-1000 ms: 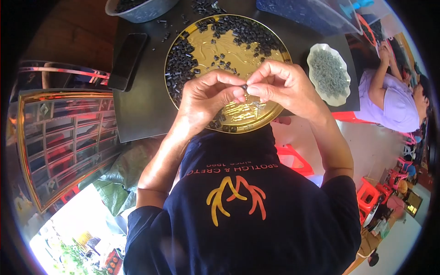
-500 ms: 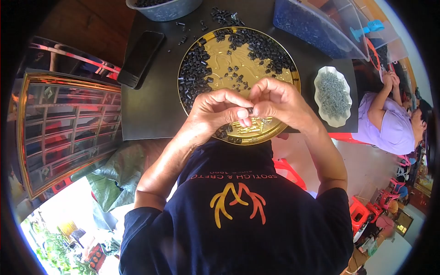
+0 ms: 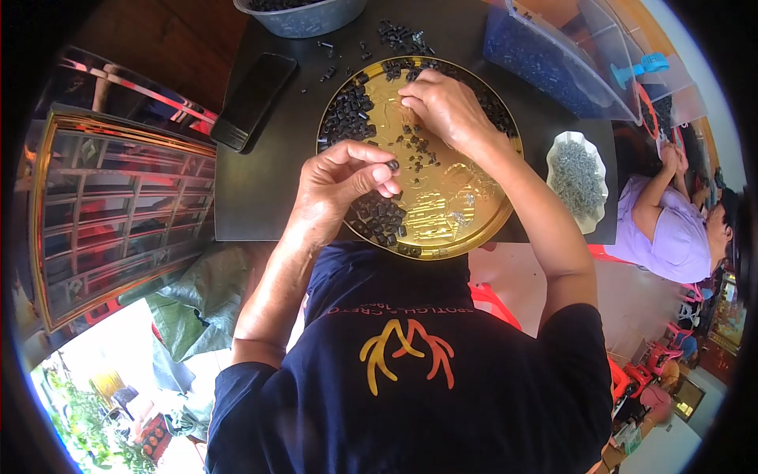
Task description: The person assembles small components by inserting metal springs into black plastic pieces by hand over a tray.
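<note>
My left hand (image 3: 335,186) is over the left part of a round gold tray (image 3: 466,201), pinching a small black plastic piece (image 3: 392,164) between thumb and forefinger. Farther back, my right hand (image 3: 452,109) reaches over the tray with fingers drawn together; what they hold, if anything, is hidden. Black plastic pieces (image 3: 346,114) are heaped along the tray's left side and far edge. Smaller black bits (image 3: 416,148) lie scattered in the middle, just below my right hand.
A white scalloped dish (image 3: 557,182) of small grey screws stands right of the tray. At the back are a grey bowl (image 3: 308,22) and a clear plastic bin (image 3: 545,59). A black phone (image 3: 254,101) lies left. Another person (image 3: 659,229) sits at the far right.
My hands were together over the tray's near half. My right hand has moved away toward the far side; my left has shifted slightly left, keeping a black piece in its fingertips.
</note>
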Demonstrator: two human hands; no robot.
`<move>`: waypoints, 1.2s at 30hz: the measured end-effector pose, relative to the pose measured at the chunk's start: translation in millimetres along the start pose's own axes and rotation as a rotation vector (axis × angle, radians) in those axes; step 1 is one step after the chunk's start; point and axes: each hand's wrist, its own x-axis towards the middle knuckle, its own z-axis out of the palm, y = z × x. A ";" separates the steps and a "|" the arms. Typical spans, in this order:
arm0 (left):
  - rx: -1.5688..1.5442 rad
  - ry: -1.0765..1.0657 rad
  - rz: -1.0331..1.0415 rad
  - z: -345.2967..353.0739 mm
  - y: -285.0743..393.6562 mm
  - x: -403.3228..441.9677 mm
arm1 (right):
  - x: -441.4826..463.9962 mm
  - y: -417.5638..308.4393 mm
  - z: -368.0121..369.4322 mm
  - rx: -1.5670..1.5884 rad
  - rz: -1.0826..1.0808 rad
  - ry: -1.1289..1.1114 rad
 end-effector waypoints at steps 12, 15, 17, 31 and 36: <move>-0.107 0.045 -0.005 4.0 -2.0 10.2 | -24.1 -26.4 -38.5 0.994 0.368 -0.072; -0.135 0.018 -0.024 10.8 -2.0 14.6 | -32.7 -39.5 -47.0 1.185 0.311 -0.043; -0.170 0.022 -0.006 15.6 -2.1 16.6 | -37.7 -48.3 -52.0 1.248 0.327 -0.051; 0.015 0.062 0.099 31.0 -3.4 13.0 | -65.3 -71.6 -51.8 1.079 0.254 0.100; -0.060 -0.039 0.041 26.2 -5.9 14.9 | -72.6 -63.3 -55.0 1.084 0.333 0.073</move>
